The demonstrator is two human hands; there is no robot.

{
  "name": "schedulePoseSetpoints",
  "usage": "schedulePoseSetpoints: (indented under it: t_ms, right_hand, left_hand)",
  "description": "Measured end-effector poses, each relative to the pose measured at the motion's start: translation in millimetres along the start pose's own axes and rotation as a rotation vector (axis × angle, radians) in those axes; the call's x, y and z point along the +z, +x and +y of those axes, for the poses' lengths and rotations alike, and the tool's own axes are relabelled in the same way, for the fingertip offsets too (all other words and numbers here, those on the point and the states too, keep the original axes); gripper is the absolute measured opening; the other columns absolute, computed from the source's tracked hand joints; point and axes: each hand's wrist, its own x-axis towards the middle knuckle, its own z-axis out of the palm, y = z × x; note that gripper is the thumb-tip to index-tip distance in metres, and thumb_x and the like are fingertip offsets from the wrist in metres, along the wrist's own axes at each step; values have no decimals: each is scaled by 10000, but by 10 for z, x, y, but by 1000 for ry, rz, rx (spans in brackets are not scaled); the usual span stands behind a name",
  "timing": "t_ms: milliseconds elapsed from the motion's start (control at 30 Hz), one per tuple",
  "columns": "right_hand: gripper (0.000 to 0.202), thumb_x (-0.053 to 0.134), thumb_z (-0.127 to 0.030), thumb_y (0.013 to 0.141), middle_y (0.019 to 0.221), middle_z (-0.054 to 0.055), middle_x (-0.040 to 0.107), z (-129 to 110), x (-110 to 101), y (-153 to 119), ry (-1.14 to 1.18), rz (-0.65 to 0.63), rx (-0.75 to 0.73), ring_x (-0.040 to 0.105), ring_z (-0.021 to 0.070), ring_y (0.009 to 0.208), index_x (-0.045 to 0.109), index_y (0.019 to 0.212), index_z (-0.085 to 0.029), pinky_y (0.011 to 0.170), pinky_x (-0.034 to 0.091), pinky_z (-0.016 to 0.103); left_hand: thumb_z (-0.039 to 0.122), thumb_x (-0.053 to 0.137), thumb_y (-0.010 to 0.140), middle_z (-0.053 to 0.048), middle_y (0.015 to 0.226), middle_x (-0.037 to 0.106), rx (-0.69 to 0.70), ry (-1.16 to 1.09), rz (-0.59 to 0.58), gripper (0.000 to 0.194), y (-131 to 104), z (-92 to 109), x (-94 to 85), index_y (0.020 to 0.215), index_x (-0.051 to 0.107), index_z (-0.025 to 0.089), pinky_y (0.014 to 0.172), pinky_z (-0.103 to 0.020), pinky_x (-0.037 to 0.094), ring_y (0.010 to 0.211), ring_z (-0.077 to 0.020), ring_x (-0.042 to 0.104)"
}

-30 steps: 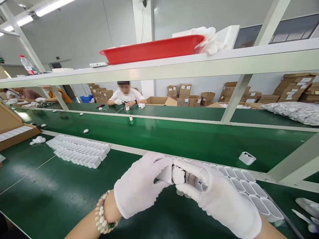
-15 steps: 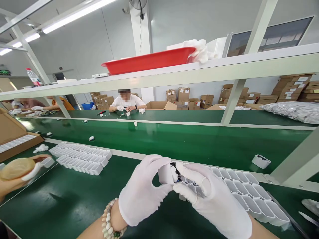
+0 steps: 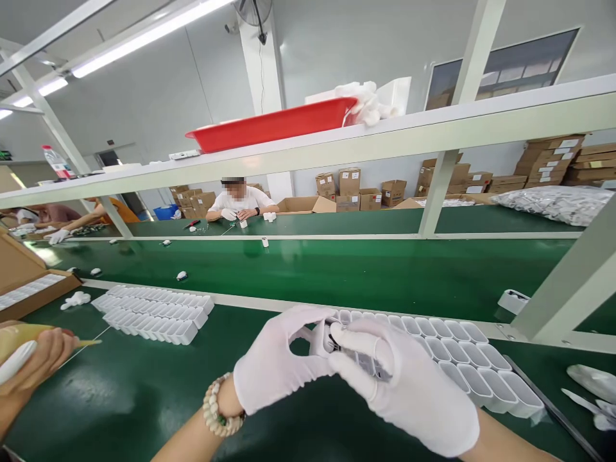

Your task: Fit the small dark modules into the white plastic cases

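Observation:
Between my hands is a small white plastic housing [image 3: 318,341], its open end turned right, with a dark part showing inside. My left hand [image 3: 276,362], in a white glove, grips the housing between thumb and fingers. My right hand [image 3: 404,382], gloved too, pinches at the open end; its fingers partly cover the dark part. Behind and beside my right hand stand rows of white open cups [image 3: 474,378], partly hidden by it.
More white cups [image 3: 154,311] stand in rows at left. A co-worker's hand [image 3: 48,359] holds a yellowish bag with a pointed tip [image 3: 89,342]. A white housing [image 3: 514,300] lies on the green belt [image 3: 360,273]. A metal bar [image 3: 553,410] lies at right.
The housing has turned slightly in my hands, and less of the dark part shows. The co-worker's hand at left no longer shows a white cup; the bag's tip is now visible.

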Motion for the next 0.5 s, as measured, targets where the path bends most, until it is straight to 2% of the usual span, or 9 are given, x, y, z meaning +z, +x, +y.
schedulePoseSetpoints:
  t_ms: [100,200,300,500]
  right_hand:
    - [241,492,-276,935,769,-3,704,66,-104,77,70,-50,126,645,141,617,721,859,-277,545,514,250]
    - [222,530,-331,916,847,4,723,167,-135,114,93,-92,192,674,163,687,736,988,-292,573,529,268]
    - [209,544,-329,915,904,3,729,235,-122,118,124,-194,166,689,170,767,746,966,-308,626,536,268]
    - [237,520,-322,940,920,6,740,242,-99,113,125,-197,150,675,167,777,747,882,-284,623,504,252]
  left_hand:
    - [288,789,699,-30,847,652,-186,-229,-167,409,73,48,-57,1085,709,177,668,-301,511,698,-138,554]
    - [421,809,684,0,643,547,-304,-338,-304,462,121,77,-72,1026,738,118,561,-279,417,588,-114,457]
    - [450,818,675,2,592,514,-349,-360,-327,506,130,85,-61,1020,744,87,560,-281,383,574,-117,442]
    - [495,824,661,-19,613,539,-374,-324,-323,530,120,73,-45,999,755,93,542,-273,376,558,-115,452]
